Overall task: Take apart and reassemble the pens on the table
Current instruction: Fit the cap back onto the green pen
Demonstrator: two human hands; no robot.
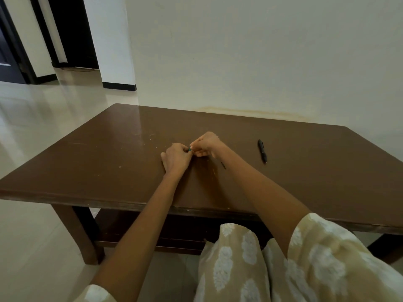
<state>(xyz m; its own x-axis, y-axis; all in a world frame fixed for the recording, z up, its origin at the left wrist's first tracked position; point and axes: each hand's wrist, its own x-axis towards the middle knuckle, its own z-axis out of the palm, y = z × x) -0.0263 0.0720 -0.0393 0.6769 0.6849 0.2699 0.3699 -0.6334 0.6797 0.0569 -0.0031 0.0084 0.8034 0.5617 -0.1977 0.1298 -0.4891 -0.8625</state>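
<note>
1. Near the middle of the table (109, 153), I see both hands meet over a small teal pen part (190, 150). The left hand (176, 159) has its fingers curled round it, and the right hand (207, 144) pinches it from the 3 o'clock side. Almost all of the part is hidden, so I cannot tell if it is a cap, a barrel or a refill.
2. I judge the first risk is a slip. If the two hands pull or twist too hard, the piece can jump out and roll over the smooth top, maybe off the edge at 6 o'clock.
3. A thin dark piece (223, 165) lies just beside the right forearm, at 4 o'clock from the hands. I think the forearm can sweep it away if it moves sideways. What the piece is, I cannot say.
4. The black pen (262, 151) lies well apart at 3 o'clock, whole as far as I see. Its parts could get mixed with the teal ones if both are open together.
5. Any spring inside would be easy to lose on this brown surface.
</note>
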